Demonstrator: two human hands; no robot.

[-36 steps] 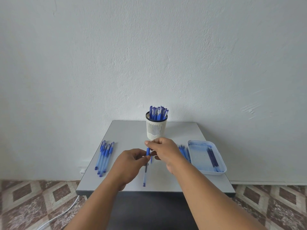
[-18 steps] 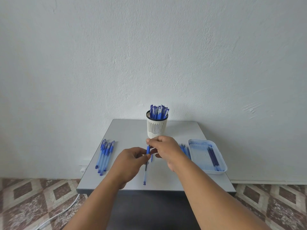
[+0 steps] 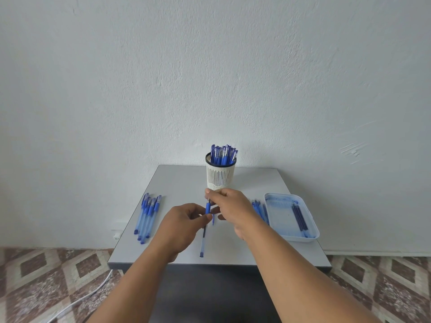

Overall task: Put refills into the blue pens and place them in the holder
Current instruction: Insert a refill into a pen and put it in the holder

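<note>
Both hands hold one blue pen (image 3: 204, 231) above the worktop (image 3: 247, 183). The left hand (image 3: 184, 226) pinches its blue grip with curled fingers. The right hand (image 3: 229, 206) pinches the top end. The white holder (image 3: 220, 177) stands just behind, full of pens. More pens (image 3: 147, 216) lie at the left. A tray (image 3: 310, 220) at the right holds refills (image 3: 299, 214).

Blue pens (image 3: 147, 217) seen on a grey table (image 3: 177, 183); white slotted holder (image 3: 220, 177), dark-rimmed; pale tray (image 3: 311, 220), blue-stained; floor (image 3: 46, 276) patterned in brown-and-cream diamonds; wall (image 3: 210, 66) white.
</note>
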